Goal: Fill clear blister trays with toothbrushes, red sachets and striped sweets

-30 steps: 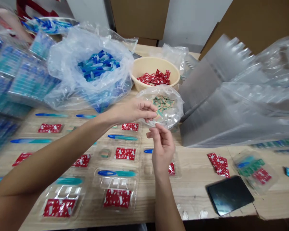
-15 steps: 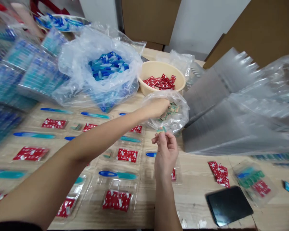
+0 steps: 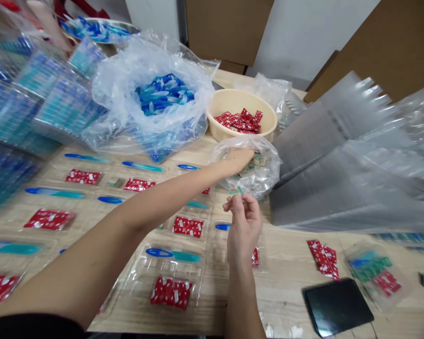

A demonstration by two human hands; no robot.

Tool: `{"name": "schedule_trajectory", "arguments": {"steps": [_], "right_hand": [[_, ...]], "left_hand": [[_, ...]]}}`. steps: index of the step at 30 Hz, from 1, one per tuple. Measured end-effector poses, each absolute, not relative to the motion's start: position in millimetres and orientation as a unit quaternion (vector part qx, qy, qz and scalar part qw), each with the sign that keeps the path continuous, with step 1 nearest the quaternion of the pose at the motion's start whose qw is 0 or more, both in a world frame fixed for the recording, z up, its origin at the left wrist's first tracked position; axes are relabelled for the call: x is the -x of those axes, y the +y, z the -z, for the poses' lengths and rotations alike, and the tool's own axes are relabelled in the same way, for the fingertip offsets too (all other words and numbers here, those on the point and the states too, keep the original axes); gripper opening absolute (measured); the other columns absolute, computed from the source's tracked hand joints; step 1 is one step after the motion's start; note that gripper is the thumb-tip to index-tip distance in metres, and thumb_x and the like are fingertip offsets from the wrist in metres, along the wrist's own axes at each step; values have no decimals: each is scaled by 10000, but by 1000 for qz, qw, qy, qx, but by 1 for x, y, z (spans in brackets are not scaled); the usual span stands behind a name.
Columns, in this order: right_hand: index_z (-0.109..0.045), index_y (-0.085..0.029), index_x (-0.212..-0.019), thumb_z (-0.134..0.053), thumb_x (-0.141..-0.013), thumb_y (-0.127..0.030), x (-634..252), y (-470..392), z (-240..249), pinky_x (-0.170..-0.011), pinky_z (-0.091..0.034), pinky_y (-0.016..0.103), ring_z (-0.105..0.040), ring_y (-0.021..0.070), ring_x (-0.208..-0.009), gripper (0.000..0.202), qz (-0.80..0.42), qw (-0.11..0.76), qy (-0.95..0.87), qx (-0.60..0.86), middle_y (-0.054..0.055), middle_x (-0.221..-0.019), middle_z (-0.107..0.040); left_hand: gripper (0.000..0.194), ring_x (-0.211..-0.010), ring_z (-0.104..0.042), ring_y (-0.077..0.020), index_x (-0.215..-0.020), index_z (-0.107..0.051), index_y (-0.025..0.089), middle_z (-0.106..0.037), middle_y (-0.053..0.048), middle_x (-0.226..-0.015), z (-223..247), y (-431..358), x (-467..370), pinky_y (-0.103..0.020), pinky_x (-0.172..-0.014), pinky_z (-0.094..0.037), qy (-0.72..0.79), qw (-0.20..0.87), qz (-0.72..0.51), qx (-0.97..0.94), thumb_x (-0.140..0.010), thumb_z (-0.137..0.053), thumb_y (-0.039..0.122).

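My left hand reaches into a clear plastic bag of small green-and-tan pieces; its fingertips are hidden among them. Just in front of the bag, my right hand pinches a few small green-and-tan flat pieces between thumb and fingers. Under and around my forearms lie clear plastic trays in rows. Many carry a blue-and-teal plastic tool and a red white-spotted packet; a tray at the left also has small green pieces.
Behind the bag stands a cream bowl of red packets. A big bag of blue tools is left of it, beside stacked filled packs. Stacked clear trays rise at right. Loose red packets and a black tablet-like device lie front right.
My left hand has gone a little deeper into the bag of small pieces. My right hand keeps its pinch in nearly the same place. The view has shifted slightly.
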State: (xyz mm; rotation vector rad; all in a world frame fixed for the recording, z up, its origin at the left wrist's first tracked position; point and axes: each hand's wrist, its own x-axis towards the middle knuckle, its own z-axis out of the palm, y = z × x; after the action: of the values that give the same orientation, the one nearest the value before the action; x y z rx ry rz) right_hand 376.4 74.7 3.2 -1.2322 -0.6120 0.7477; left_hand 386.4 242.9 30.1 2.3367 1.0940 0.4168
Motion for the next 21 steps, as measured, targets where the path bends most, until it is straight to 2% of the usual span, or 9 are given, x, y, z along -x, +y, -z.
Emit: {"name": "schedule_trajectory", "arguments": {"steps": [3,6,9,17,21], "right_hand": [[-577,-199,-885,-639,-802,-364,-378,74,-3,-613,-463,265,-568,97,-598,195,-330,721,-266,549,-28,-702,-639],[-594,-205,-892,-665,-787,-347,-380,73,-4,-628,-460,267,-575,98,-614,191,-315,738,-250,542,-33,-714,-643],[-597,-211,-876,-667,-780,-329,-381,72,-7,-636,-461,276,-578,105,-625,168,-304,753,-245,530,-41,-692,-633],[-608,-212,-872,-660,-776,-269,-376,70,-14,-590,-493,243,-596,86,-588,123,-294,748,-274,528,-55,-664,-638],[-624,-226,-884,-680,-747,-213,-372,70,-16,-588,-513,237,-615,81,-587,148,-284,757,-285,515,-67,-682,-654]], "left_hand": [[249,-712,-579,-177,-853,-654,113,-651,-82,-772,-36,236,-375,-305,-686,-413,368,286,-166,-869,-878,-422,200],[239,-625,-531,-122,-746,-643,130,-608,-17,-677,-49,224,-352,-259,-625,-401,323,368,-210,-846,-862,-458,227],[240,-598,-514,-100,-754,-649,134,-573,13,-621,-64,206,-322,-235,-606,-410,315,438,-229,-810,-861,-471,256],[197,-682,-599,-102,-880,-661,154,-672,-11,-781,-70,159,-278,-211,-627,-474,267,522,-247,-772,-847,-513,280],[210,-696,-614,-103,-852,-654,162,-672,-1,-754,-73,159,-269,-202,-637,-480,232,521,-228,-789,-865,-508,312]]}}
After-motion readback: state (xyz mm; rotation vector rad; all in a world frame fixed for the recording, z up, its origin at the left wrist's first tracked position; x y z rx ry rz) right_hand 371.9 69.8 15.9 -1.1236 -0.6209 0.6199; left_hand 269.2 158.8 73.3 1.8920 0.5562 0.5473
